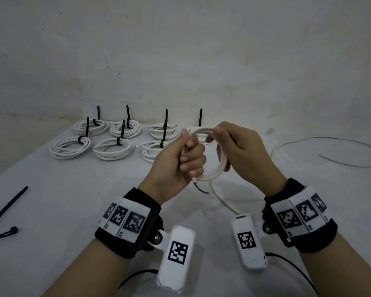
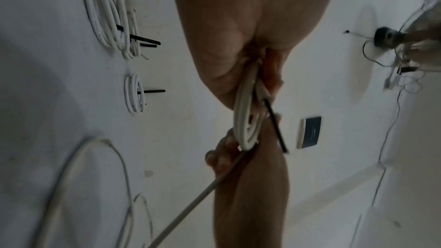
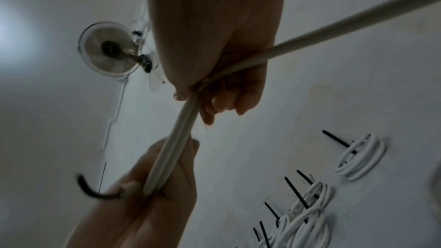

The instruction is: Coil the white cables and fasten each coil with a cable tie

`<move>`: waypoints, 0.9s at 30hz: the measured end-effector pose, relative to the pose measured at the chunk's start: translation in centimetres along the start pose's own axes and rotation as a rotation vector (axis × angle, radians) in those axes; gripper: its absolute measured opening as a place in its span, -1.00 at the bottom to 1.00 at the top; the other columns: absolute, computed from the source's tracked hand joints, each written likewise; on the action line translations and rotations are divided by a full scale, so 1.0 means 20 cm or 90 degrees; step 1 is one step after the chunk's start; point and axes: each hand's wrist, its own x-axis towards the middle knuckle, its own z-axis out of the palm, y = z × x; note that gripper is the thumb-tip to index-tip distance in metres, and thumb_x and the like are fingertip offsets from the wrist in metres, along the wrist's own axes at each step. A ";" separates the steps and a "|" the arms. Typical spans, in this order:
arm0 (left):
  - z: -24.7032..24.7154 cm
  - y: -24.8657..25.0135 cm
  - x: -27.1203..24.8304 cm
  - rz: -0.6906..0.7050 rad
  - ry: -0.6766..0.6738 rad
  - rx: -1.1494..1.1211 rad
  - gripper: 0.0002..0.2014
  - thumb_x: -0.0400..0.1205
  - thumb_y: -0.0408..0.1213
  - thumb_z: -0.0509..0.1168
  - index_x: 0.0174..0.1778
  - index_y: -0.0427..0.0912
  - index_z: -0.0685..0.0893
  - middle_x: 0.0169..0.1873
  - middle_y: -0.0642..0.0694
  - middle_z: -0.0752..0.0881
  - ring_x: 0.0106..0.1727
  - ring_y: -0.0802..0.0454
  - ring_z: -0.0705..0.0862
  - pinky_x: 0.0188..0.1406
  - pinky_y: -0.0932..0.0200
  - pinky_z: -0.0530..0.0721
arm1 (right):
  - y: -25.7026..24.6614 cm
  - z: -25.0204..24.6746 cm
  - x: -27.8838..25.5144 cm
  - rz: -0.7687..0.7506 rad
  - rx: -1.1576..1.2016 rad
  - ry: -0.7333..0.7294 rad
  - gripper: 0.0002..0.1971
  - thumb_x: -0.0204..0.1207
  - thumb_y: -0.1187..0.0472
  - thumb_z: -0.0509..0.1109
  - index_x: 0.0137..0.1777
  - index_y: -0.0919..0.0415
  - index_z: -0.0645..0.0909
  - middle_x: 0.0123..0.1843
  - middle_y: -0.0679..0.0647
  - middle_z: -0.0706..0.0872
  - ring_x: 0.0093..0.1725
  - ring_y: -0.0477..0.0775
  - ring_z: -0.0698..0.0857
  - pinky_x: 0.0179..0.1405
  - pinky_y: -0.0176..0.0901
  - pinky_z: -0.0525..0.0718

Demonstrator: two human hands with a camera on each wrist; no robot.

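Observation:
Above the table's middle I hold a white cable coil [image 1: 219,166] between both hands. My left hand [image 1: 186,155] grips the coil's left side in a fist, and a short dark wire end [image 1: 200,188] sticks out below it. My right hand [image 1: 227,146] curls round the coil's right side, thumb on the top loop. From the coil the loose cable tail [image 1: 225,200] drops to the table and runs off right [image 1: 321,140]. In the wrist views the coil [image 2: 245,120] [image 3: 171,157] is seen edge-on between the two hands.
Several finished coils [image 1: 111,148] with upright black cable ties [image 1: 128,113] lie in two rows at the back left. A loose black cable tie [image 1: 4,215] lies at the near left. A thin grey wire [image 1: 351,161] lies at the far right. A wall stands behind the white-covered table [image 1: 73,200].

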 end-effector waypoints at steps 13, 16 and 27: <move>-0.18 0.23 0.02 0.261 0.150 -0.141 -0.61 0.76 -0.02 -0.13 -0.31 -0.10 0.37 -0.64 0.07 0.32 -0.68 0.22 0.29 -0.65 0.39 0.37 | 0.01 -0.15 0.01 -0.021 -0.246 -0.298 -0.78 0.49 0.33 0.47 0.06 0.03 0.78 -0.23 -0.17 0.59 -0.33 -0.28 0.54 -0.25 -0.55 0.43; -0.15 0.19 0.03 0.249 0.171 -0.079 -0.62 0.77 -0.04 -0.13 -0.30 -0.10 0.37 -0.63 0.07 0.33 -0.67 0.21 0.29 -0.64 0.37 0.39 | -0.10 -0.08 -0.02 -0.086 -0.286 -0.385 -0.72 0.52 0.27 0.46 0.20 0.01 0.74 -0.28 -0.25 0.42 -0.32 -0.44 0.48 -0.23 -0.57 0.38; 0.04 -0.03 -0.02 -0.005 -0.004 0.224 -0.61 0.70 -0.05 -0.01 -0.33 -0.18 0.50 -0.56 -0.07 0.40 -0.58 0.12 0.39 -0.56 0.29 0.42 | -0.22 -0.11 -0.01 -0.135 -0.091 -0.047 -0.93 0.41 0.26 0.54 -0.17 0.08 0.76 -0.30 -0.10 0.64 -0.32 -0.23 0.56 -0.30 -0.54 0.42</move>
